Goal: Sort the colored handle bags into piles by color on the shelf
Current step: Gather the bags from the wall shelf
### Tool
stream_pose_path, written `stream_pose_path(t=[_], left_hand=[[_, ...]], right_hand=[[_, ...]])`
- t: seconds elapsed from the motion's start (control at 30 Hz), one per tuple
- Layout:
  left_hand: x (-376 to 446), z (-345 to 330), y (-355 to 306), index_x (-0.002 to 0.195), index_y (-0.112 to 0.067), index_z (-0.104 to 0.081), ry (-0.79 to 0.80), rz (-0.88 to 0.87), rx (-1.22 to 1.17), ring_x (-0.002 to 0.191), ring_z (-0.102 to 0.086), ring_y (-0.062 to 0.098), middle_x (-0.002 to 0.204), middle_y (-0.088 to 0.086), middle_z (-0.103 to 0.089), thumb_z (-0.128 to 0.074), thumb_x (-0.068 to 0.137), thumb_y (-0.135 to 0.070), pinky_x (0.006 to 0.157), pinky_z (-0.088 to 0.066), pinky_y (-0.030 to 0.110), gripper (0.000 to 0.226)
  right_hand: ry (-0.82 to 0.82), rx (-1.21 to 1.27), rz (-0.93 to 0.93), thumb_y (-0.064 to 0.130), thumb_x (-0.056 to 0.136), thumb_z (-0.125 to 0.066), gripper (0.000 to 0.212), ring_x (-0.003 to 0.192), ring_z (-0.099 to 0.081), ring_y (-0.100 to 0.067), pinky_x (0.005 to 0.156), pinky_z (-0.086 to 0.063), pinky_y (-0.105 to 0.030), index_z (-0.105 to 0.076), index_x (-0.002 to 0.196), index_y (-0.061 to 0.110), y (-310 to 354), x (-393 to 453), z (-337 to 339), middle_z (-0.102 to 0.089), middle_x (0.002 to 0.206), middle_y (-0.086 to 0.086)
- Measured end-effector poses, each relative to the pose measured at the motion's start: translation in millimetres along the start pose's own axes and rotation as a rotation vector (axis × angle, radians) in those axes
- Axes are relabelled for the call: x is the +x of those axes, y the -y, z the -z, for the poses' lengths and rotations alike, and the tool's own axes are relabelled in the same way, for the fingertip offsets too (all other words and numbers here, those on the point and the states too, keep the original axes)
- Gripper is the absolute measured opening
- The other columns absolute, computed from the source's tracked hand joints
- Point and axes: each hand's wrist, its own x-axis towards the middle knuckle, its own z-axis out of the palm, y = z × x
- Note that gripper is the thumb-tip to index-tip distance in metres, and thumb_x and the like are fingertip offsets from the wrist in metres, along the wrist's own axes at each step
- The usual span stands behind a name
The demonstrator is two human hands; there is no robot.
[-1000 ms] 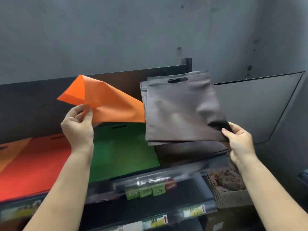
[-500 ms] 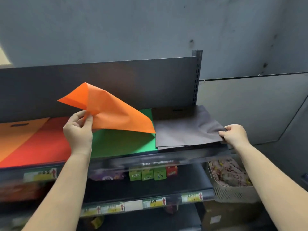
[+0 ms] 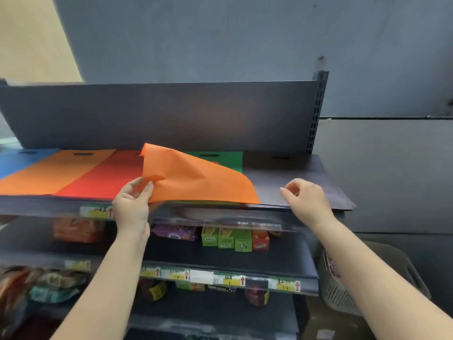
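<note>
Up front, the left hand (image 3: 132, 204) pinches a corner of a loose orange bag (image 3: 193, 182) between thumb and fingers, lifting that edge while the rest droops over the green pile (image 3: 220, 159) and the edge of the dark grey pile (image 3: 294, 177). Meanwhile the right hand (image 3: 306, 200) hovers over the grey pile's front edge, fingers loosely curled and holding nothing. Along the top shelf (image 3: 36, 207) to the left lie the red pile (image 3: 107, 175), orange pile (image 3: 54, 173) and blue pile (image 3: 17, 160).
</note>
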Motion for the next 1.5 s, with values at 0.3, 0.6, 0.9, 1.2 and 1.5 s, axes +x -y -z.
stream_pose_path(t=[0.3, 0.6, 0.9, 1.2, 1.5], left_hand=[[-18.6, 75.6, -2.5, 0.096, -0.017, -0.064, -0.034, 0.101, 0.089, 0.078, -0.068, 0.013, 0.085, 0.004, -0.071, -0.063, 0.089, -0.007, 0.054, -0.055, 0.023, 0.012], [7.8, 152.4, -29.7, 0.091, -0.016, -0.069, 0.106, 0.052, 0.348, 0.065, -0.07, 0.011, 0.074, -0.001, -0.074, -0.067, 0.083, 0.0, 0.048, -0.053, 0.022, 0.018], [74.3, 233.2, -71.4, 0.093, -0.013, -0.07, 0.184, -0.014, 0.418, 0.07, -0.07, 0.016, 0.078, 0.004, -0.075, -0.069, 0.08, 0.0, 0.053, -0.055, 0.024, 0.018], [130.1, 317.0, -108.7, 0.101, -0.007, -0.068, 0.202, -0.082, 0.443, 0.074, -0.071, 0.015, 0.083, 0.005, -0.075, -0.064, 0.085, -0.002, 0.049, -0.056, 0.027, 0.017], [217.9, 372.9, -109.4, 0.1, -0.015, -0.065, 0.101, -0.046, 0.486, 0.068, -0.07, 0.014, 0.08, -0.003, -0.074, -0.065, 0.085, -0.004, 0.051, -0.054, 0.024, 0.018]], right_hand=[[0.446, 0.844, -0.383, 0.027, 0.091, -0.063, 0.024, 0.047, -0.062, -0.01, 0.041, -0.046, -0.02, -0.062, 0.093, 0.003, 46.0, -22.7, -76.2, -0.063, 0.069, -0.007], [0.463, 0.821, -0.42, 0.025, 0.086, -0.069, 0.047, 0.073, -0.057, -0.029, 0.066, -0.046, -0.038, -0.056, 0.102, -0.017, 109.7, 1.1, -129.4, -0.059, 0.08, -0.017], [0.263, 0.821, -0.309, 0.015, 0.086, -0.068, 0.046, 0.105, -0.057, -0.028, 0.08, -0.049, -0.035, -0.056, 0.125, -0.006, 206.3, 36.6, -187.6, -0.059, 0.122, -0.019], [0.222, 1.142, -0.145, 0.007, 0.083, -0.07, 0.037, 0.094, -0.063, -0.016, 0.076, -0.053, -0.027, -0.055, 0.117, 0.009, 327.5, 50.3, -246.6, -0.065, 0.112, -0.007], [0.319, 1.281, -0.125, -0.012, 0.08, -0.062, 0.055, 0.092, -0.065, -0.017, 0.071, -0.054, -0.029, -0.042, 0.127, 0.007, 408.4, 74.0, -310.4, -0.064, 0.11, -0.003]])
